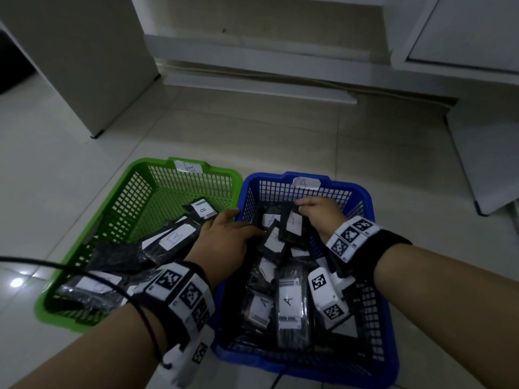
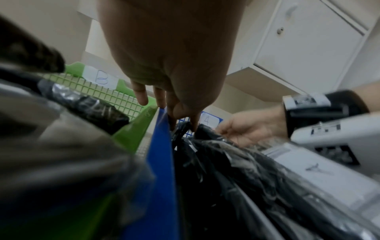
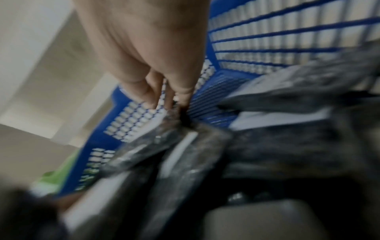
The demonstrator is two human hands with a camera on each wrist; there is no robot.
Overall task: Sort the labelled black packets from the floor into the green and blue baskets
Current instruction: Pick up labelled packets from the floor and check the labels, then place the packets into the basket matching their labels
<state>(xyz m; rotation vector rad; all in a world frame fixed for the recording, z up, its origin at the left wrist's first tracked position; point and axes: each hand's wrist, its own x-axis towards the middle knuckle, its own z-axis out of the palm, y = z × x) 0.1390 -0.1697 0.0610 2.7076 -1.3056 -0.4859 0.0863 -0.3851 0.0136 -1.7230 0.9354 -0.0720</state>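
Observation:
A green basket [image 1: 140,169] tagged B holds several black packets [image 1: 177,237] with B labels. To its right, a blue basket [image 1: 362,192] tagged A is filled with A-labelled packets [image 1: 289,301]. My left hand [image 1: 257,233] reaches over the shared rim into the blue basket. Its fingertips [image 2: 194,125] pinch the edge of a black packet [image 1: 273,241]. At the far end of the blue basket my right hand [image 1: 304,206] pinches the top of another black packet [image 1: 293,224], which is blurred in the right wrist view [image 3: 185,146]. No packets show on the floor.
White cabinets [image 1: 463,37] and a low step [image 1: 252,88] stand behind the baskets. A white panel [image 1: 84,66] stands at the back left. A board [image 1: 483,164] leans at the right. A black cable [image 1: 70,269] crosses my left forearm. Pale floor tiles [image 1: 56,178] surround the baskets.

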